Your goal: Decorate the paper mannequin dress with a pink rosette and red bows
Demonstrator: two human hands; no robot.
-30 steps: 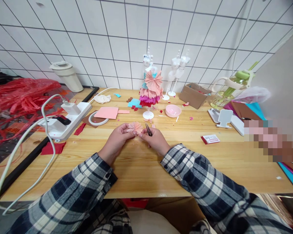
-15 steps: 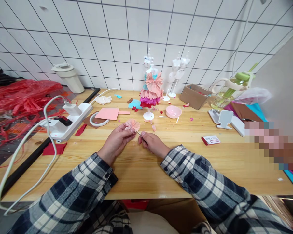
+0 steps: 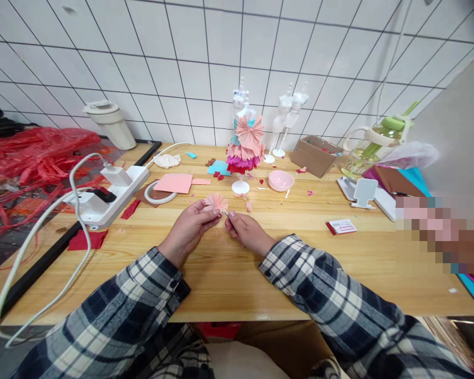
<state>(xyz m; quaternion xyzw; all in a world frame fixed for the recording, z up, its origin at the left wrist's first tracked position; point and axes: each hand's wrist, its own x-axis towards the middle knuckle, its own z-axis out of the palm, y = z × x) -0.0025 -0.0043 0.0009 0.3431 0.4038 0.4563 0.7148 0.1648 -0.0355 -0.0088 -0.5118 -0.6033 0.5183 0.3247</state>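
Note:
Between the fingertips of my left hand (image 3: 193, 225) is a pleated pink paper fan (image 3: 215, 202), spread into a half-round. My right hand (image 3: 247, 229) is closed around a pair of tweezers (image 3: 226, 213), whose tips reach the fan's lower edge; most of the tool is hidden in the fingers. Beyond the hands stands a small white mannequin (image 3: 245, 113) wearing a tiered paper dress (image 3: 243, 152) in pink, magenta and red, with a pleated pink fan (image 3: 249, 131) at its front. Pink paper scraps (image 3: 249, 207) lie just past my hands.
Left are a power strip (image 3: 120, 197) with cables, a tape roll (image 3: 160, 200), pink paper (image 3: 174, 183) and red paper (image 3: 87, 240). Behind stand bare mannequins (image 3: 283, 113), a pink bowl (image 3: 280, 180) and a cardboard box (image 3: 315, 158). A phone stand (image 3: 364, 193) and bottle (image 3: 379, 145) are right.
The tweezer tips have shifted slightly at the fan's lower edge, and the fan is tilted a little differently. Both hands stay in nearly the same place.

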